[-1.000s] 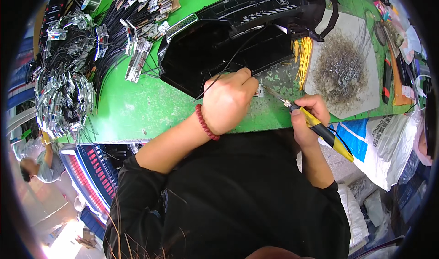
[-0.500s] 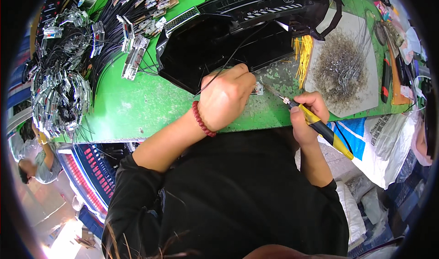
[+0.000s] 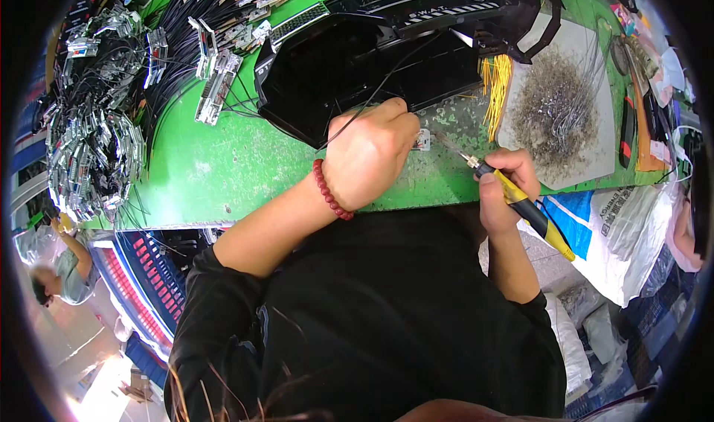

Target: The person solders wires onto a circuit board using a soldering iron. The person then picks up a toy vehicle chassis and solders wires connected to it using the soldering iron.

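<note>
Soldering in hand: left hand (image 3: 370, 158) clenched, pinning thin black wire (image 3: 372, 98) onto small board (image 3: 422, 139) on green worktop (image 3: 223, 173). Right hand (image 3: 506, 184), at 3 o'clock, grips soldering iron (image 3: 513, 195). Keep wire still, tip touching joint only; contact probably not made.

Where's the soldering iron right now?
Head view, right of centre: the soldering iron is in the right hand, tip aimed at the small part beside the left hand.

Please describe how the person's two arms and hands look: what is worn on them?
Both forearms are bare, and both hands, the left hand and the right hand, have no gloves. Black sleeves are pushed up near the elbows. A dark red bead bracelet circles the left wrist.
</note>
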`<state>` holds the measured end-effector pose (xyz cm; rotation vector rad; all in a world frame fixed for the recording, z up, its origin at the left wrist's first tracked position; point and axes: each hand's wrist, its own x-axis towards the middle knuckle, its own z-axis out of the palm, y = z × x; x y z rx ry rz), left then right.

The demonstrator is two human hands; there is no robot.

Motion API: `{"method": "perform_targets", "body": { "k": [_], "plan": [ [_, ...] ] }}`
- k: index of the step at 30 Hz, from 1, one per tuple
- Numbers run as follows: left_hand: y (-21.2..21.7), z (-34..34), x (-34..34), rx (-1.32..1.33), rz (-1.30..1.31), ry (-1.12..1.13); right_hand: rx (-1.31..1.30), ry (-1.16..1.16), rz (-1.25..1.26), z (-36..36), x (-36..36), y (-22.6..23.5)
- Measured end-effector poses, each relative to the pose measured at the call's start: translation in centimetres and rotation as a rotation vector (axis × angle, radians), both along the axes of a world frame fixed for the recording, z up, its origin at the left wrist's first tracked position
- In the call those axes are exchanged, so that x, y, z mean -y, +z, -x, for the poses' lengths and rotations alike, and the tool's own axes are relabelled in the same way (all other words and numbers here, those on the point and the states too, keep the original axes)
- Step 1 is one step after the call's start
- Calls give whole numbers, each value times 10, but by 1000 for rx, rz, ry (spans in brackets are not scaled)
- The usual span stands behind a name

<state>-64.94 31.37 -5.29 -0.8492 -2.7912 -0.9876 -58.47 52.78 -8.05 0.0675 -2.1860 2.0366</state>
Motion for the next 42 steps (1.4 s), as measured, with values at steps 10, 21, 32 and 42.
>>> {"method": "perform_targets", "body": {
  "k": [10,21,32,42],
  "plan": [
    [1,-1,-3,-36,0,32,-300,-66,-21,-10,-1,-7],
    [9,-4,-13,-22,120,113,-497,263,-712,25,-14,15],
    [2,-5,-18,-33,60,125,-541,169,-697,29,-1,10],
    [0,-9,-19,-101,61,115,-254,55,-307,5,-1,7]
  ]
}}
